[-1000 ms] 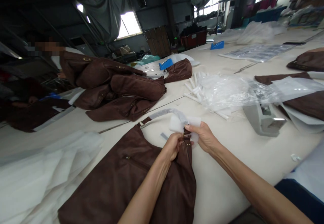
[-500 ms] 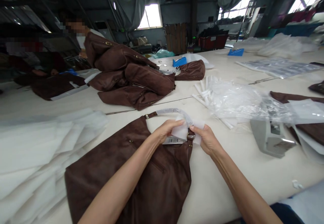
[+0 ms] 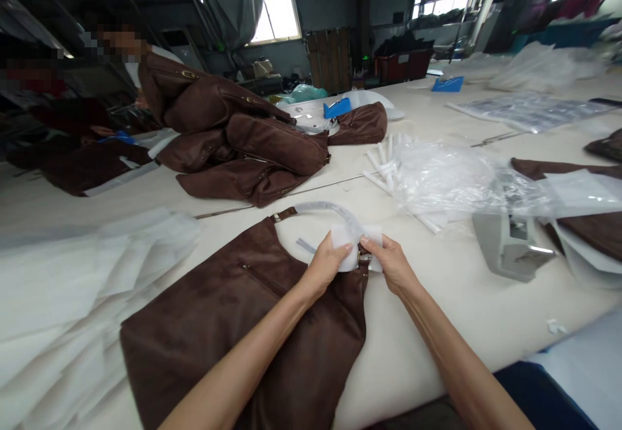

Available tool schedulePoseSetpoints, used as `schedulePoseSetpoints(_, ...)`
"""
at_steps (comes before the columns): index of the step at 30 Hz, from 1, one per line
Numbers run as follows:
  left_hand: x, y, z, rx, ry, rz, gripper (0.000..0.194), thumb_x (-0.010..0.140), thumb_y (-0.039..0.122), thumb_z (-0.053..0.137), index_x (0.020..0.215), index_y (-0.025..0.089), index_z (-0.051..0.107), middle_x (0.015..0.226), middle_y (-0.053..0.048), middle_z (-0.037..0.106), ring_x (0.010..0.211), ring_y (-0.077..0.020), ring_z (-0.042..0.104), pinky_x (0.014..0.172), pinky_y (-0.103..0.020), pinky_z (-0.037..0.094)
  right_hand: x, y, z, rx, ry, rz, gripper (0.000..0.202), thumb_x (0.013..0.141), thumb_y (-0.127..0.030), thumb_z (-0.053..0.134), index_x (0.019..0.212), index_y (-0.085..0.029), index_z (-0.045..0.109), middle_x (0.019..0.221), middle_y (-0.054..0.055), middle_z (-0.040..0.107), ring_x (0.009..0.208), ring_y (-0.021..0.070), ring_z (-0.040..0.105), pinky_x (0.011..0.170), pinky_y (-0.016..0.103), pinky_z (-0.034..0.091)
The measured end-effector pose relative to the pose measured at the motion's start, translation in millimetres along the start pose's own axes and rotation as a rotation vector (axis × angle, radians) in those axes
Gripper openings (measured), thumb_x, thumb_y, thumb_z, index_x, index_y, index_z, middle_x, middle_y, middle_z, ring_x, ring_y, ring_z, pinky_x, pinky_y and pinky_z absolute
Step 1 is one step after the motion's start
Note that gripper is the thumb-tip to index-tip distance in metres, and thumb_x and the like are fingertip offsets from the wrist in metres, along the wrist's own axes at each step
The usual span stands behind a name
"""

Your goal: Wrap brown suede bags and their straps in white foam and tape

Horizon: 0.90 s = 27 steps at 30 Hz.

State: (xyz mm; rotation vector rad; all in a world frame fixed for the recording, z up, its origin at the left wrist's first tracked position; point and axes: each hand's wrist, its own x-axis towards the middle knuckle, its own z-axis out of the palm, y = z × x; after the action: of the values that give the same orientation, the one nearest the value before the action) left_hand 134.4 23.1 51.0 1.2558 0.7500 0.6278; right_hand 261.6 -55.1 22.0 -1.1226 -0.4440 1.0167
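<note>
Where the brown bag's (image 3: 253,313) strap buckle sits, both hands' fingers (image 3: 340,248) pinch white foam wrap (image 3: 347,248).

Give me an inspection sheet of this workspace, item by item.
Surface: long cream worktable, partly covered.
Job's things: flat brown suede-like shoulder bag; white foam sheet at the buckle end of its wrapped strap.
Clutter: pile of brown bags, stack of white foam sheets, clear plastic bags, white foam tubes, grey tape dispenser.
Grips: left hand and right hand both pinch the foam sheet.
Cables: nothing seen.
Surroundings: dim workshop, windows, another person behind the pile.
</note>
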Motion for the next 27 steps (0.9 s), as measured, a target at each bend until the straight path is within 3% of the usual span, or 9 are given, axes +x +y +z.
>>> schedulePoseSetpoints(4, -4, 4, 4.6, 0.047, -0.079, -0.039, 0.042, 0.068, 0.043, 0.076, 0.096, 0.011, 0.070, 0.079, -0.004, 0.068, 0.070, -0.0166, 0.058, 0.071, -0.028, 0.046, -2, 4, 1, 0.013, 0.042, -0.030, 0.035, 0.063, -0.047, 0.083, 0.078, -0.017, 0.075, 0.076, 0.002, 0.072, 0.073, 0.0190, 0.062, 0.072, 0.032, 0.047)
schedulePoseSetpoints(9, 6, 11, 12.2, 0.077, -0.052, -0.032, 0.041, 0.051, 0.028, 0.088, 0.085, 0.011, 0.072, 0.076, -0.003, 0.069, 0.072, -0.0170, 0.058, 0.072, -0.027, 0.046, -7, 1, 2, 0.023, 0.094, -0.068, 0.035, 0.063, -0.049, 0.083, 0.076, -0.017, 0.075, 0.076, 0.003, 0.073, 0.073, 0.0199, 0.062, 0.070, 0.032, 0.047)
schedulePoseSetpoints(13, 7, 9, 6.8, 0.037, -0.008, -0.039, 0.039, 0.054, 0.028, 0.086, 0.087, 0.012, 0.072, 0.079, -0.003, 0.071, 0.076, -0.0183, 0.062, 0.077, -0.029, 0.048, -17, 2, -6, 0.253, -0.038, -0.001, 0.045, 0.076, -0.060, 0.070, 0.092, -0.018, 0.076, 0.095, 0.009, 0.075, 0.090, 0.0258, 0.066, 0.078, 0.037, 0.051)
schedulePoseSetpoints(15, 4, 10, 2.7, 0.008, -0.019, -0.055, 0.043, 0.056, 0.030, 0.085, 0.092, 0.012, 0.073, 0.085, -0.006, 0.073, 0.082, -0.0197, 0.064, 0.083, -0.031, 0.049, -20, 6, -6, 0.374, -0.076, 0.031, 0.044, 0.079, -0.059, 0.068, 0.096, -0.019, 0.076, 0.100, 0.010, 0.075, 0.095, 0.0266, 0.067, 0.079, 0.038, 0.052)
schedulePoseSetpoints(18, -1, 12, -1.1, -0.008, -0.036, -0.074, 0.045, 0.056, 0.032, 0.086, 0.094, 0.012, 0.073, 0.090, -0.008, 0.073, 0.082, -0.0205, 0.066, 0.082, -0.031, 0.050, -22, 13, 4, 0.404, -0.022, 0.000, 0.035, 0.073, -0.050, 0.078, 0.094, -0.022, 0.074, 0.099, 0.007, 0.075, 0.093, 0.0250, 0.067, 0.079, 0.036, 0.052)
schedulePoseSetpoints(23, -3, 7, -0.1, 0.027, -0.009, -0.042, 0.042, 0.059, 0.032, 0.084, 0.093, 0.011, 0.073, 0.086, -0.007, 0.074, 0.080, -0.0199, 0.066, 0.081, -0.031, 0.050, -23, 23, 29, 0.420, 0.024, 0.017, 0.038, 0.071, -0.052, 0.080, 0.089, -0.020, 0.071, 0.088, 0.005, 0.073, 0.083, 0.0208, 0.065, 0.077, 0.033, 0.050)
schedulePoseSetpoints(27, -7, -1, 5.2, 0.085, 0.046, 0.000, 0.034, 0.064, 0.029, 0.078, 0.093, 0.013, 0.071, 0.087, -0.005, 0.074, 0.081, -0.0197, 0.065, 0.080, -0.030, 0.049, -24, 32, 40, 0.353, 0.132, -0.031, 0.037, 0.072, -0.053, 0.079, 0.084, -0.020, 0.067, 0.076, -0.001, 0.066, 0.070, 0.0147, 0.057, 0.070, 0.028, 0.046)
